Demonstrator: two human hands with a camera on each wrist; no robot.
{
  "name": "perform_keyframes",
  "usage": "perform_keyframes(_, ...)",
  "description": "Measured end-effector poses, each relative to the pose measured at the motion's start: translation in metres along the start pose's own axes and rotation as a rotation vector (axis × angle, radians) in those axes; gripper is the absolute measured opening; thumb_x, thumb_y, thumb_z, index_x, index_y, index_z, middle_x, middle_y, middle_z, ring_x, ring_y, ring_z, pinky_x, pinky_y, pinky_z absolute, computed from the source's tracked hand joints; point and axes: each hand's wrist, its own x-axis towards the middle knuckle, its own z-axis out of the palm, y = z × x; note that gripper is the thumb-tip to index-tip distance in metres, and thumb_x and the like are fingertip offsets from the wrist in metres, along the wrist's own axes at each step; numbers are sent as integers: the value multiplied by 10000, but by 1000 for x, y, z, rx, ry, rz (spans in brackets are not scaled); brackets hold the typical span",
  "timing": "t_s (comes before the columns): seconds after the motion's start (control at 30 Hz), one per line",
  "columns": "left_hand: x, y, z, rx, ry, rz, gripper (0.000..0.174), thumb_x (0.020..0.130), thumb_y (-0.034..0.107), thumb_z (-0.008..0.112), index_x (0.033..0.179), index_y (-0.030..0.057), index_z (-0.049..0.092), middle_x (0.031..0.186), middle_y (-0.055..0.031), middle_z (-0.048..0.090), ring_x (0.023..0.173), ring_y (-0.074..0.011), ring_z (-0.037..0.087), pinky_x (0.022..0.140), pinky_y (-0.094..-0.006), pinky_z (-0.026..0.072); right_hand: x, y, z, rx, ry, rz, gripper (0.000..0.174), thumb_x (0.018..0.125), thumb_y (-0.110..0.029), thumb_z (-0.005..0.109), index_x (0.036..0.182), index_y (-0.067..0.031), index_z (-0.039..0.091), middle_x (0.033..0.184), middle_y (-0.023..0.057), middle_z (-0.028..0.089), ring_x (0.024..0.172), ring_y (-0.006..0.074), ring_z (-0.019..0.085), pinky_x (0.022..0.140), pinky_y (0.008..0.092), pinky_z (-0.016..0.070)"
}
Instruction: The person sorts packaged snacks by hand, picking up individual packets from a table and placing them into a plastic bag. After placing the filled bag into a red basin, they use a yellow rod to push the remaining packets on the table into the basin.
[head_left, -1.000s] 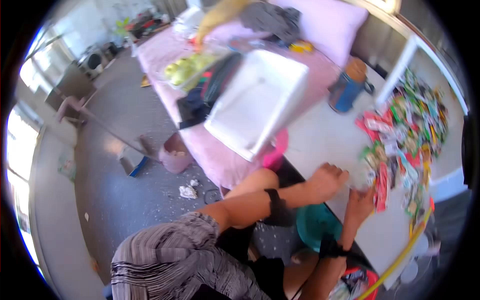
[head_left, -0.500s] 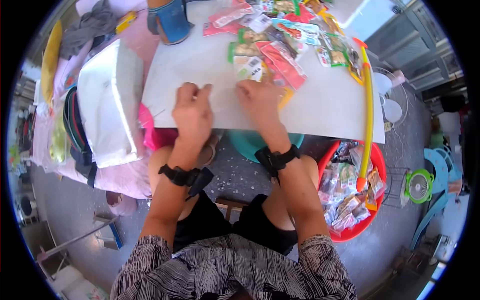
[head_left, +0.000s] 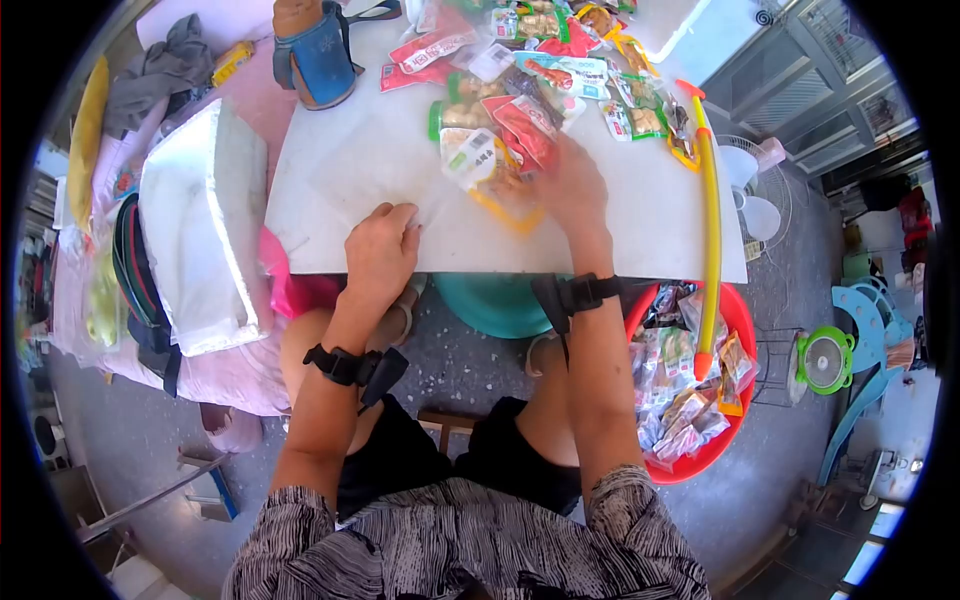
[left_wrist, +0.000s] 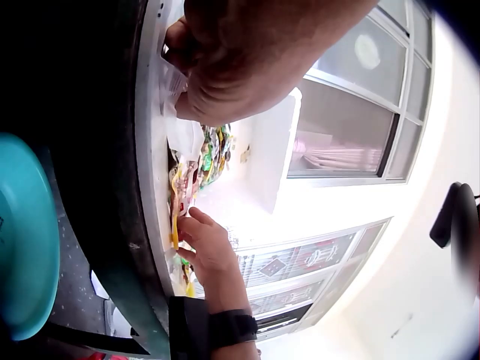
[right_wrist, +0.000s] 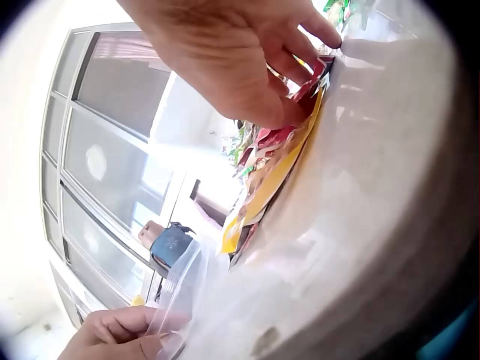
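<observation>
My left hand [head_left: 380, 255] is near the table's front edge, pinching a clear plastic bag [right_wrist: 182, 289] between thumb and fingers. The bag is nearly invisible in the head view but shows in both wrist views. My right hand [head_left: 572, 195], blurred, is at the near side of a heap of snack packets. In the right wrist view, thumb and fingers of that hand close around the edge of a red snack packet [head_left: 522, 130]. Beside it lies a packet with a white and yellow front [head_left: 480, 165], its yellow edge [right_wrist: 274, 184] below the hand.
Several more packets [head_left: 565, 75] spread across the white table [head_left: 330, 180]. A blue-sleeved bottle [head_left: 318, 60] stands at back left, a white foam box [head_left: 205, 220] beside the table. A yellow tube [head_left: 712, 230] crosses the right edge above a red basin [head_left: 745, 330]; a teal basin [head_left: 490, 305] sits underneath.
The head view has swung from the bed back to face the table. Over the last half second my right hand moved right, from near the left hand to the red packet.
</observation>
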Motion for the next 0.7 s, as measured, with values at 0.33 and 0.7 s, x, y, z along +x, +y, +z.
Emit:
perform_keyframes(0.33, 2, -5, 3, -1, 18, 27, 199, 747, 90, 684, 925, 11, 647, 761, -156, 624, 641, -312, 609, 581, -396, 465, -21, -4, -61, 957, 50, 309, 173, 896, -146, 567, 920, 5, 648, 711, 53, 638, 567, 107, 573, 494, 251, 471)
perform_keyframes(0.7, 5, -7, 4, -86, 99, 10, 108, 795, 61, 573, 741, -23, 533, 682, -208, 565, 622, -379, 559, 568, -442, 423, -75, -55, -64, 909, -378, 330, 154, 892, -106, 610, 954, 27, 657, 704, -8, 607, 579, 33, 528, 495, 198, 432)
